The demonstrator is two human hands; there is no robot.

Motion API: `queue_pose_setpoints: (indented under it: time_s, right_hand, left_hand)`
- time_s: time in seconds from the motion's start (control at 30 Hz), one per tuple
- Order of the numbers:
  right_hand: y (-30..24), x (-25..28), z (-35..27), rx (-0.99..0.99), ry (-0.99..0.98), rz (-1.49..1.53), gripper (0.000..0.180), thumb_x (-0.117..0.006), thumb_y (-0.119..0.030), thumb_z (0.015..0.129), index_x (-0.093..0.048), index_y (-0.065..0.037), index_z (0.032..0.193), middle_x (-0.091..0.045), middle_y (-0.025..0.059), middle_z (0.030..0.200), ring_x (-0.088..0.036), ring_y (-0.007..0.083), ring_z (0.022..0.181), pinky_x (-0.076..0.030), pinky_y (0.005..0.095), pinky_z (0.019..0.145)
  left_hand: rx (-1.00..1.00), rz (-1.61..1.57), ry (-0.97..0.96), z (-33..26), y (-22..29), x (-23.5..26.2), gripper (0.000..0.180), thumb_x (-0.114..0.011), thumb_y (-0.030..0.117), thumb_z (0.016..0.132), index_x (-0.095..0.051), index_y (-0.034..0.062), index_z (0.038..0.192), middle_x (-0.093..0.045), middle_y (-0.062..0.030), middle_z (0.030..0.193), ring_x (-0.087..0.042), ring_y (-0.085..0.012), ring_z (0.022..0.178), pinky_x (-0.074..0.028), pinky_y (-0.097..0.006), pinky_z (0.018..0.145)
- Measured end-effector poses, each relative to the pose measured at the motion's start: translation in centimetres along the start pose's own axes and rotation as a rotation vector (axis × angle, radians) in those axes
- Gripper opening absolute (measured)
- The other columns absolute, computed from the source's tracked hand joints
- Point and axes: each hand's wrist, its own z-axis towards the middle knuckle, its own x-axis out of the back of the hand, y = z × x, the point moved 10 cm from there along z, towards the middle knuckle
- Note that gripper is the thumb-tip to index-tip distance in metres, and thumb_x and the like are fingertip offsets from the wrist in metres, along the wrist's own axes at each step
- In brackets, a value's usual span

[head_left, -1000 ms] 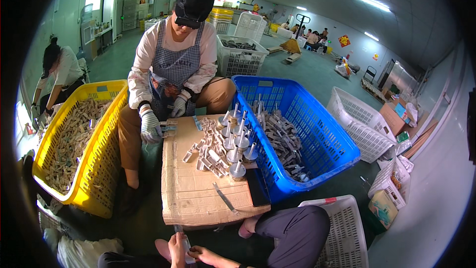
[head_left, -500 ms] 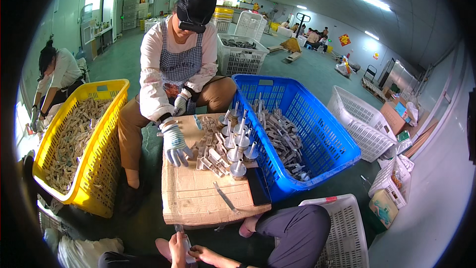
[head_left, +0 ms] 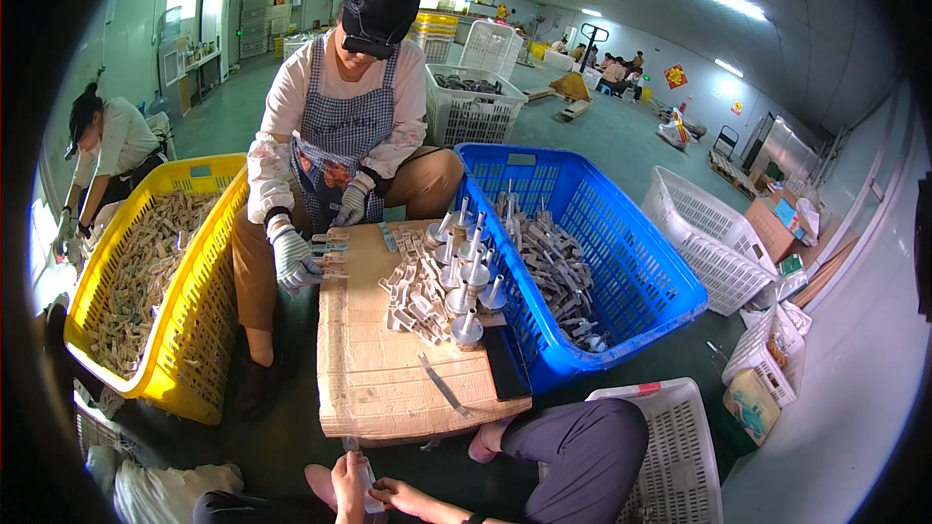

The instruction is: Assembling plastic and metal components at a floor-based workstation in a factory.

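Observation:
At the lower edge, just below the board's near edge, my left hand (head_left: 347, 485) is closed around a small whitish rectangular piece (head_left: 368, 475). The end of a thin, flat strip (head_left: 350, 444) sticks up beyond its fingers. My right hand (head_left: 391, 493) pinches the same piece from the right; its exact kind is too small to make out. Ahead lies the cardboard-topped work surface (head_left: 359, 378), bearing a flat metal strip (head_left: 444, 388), a heap of beige clip-like parts (head_left: 416, 301), and several round metal discs with upright stems (head_left: 466, 330).
Across the board sits a co-worker in a checked apron (head_left: 342, 121), wearing gloves. A yellow crate (head_left: 199, 369) of beige parts stands left; a blue crate (head_left: 631, 296) of grey parts stands right. Beside my knee is a white crate (head_left: 684, 437). A dark flat object (head_left: 505, 364) lies on the board.
The co-worker's gloved hand has drawn back from the heap to the board's left edge, beside several flat pieces. My hands have barely moved.

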Motion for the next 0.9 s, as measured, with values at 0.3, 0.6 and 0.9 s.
queue_pose_setpoints:
  time_s: [0.3, 0.6, 0.9]
  right_hand:
    - [-0.7, 0.0, -0.3, 0.010, 0.013, 0.000, 0.031, -0.056, -0.031, 0.087, -0.055, -0.002, 0.097, -0.055, 0.0003, 0.081, -0.047, 0.0087, 0.071, -0.039, 0.0224, 0.063]
    - [-0.1, 0.1, 0.1, 0.020, 0.005, 0.017, 0.030, -0.057, -0.030, 0.086, -0.055, -0.002, 0.096, -0.054, -0.0005, 0.078, -0.046, 0.0082, 0.069, -0.038, 0.0223, 0.061]
    - [-0.1, 0.5, 0.1, 0.019, 0.013, 0.039, 0.030, -0.057, -0.030, 0.086, -0.055, -0.002, 0.096, -0.054, -0.0006, 0.078, -0.046, 0.0081, 0.069, -0.038, 0.0220, 0.062]
  left_hand:
    - [0.010, -0.009, -0.007, 0.2, -0.4, -0.1, 0.029, -0.046, 0.022, 0.091, -0.059, -0.0041, 0.088, -0.061, -0.0073, 0.077, -0.054, -0.0120, 0.069, -0.042, -0.024, 0.064]
    - [0.006, -0.017, 0.011, 0.3, -0.8, -0.1, 0.026, -0.049, 0.022, 0.089, -0.061, -0.0015, 0.087, -0.061, -0.0060, 0.078, -0.052, -0.0113, 0.069, -0.041, -0.024, 0.064]
    - [0.015, -0.010, -0.009, 0.1, -0.1, -0.7, 0.027, -0.049, 0.022, 0.089, -0.060, -0.0027, 0.089, -0.061, -0.0068, 0.078, -0.053, -0.0117, 0.070, -0.041, -0.024, 0.065]
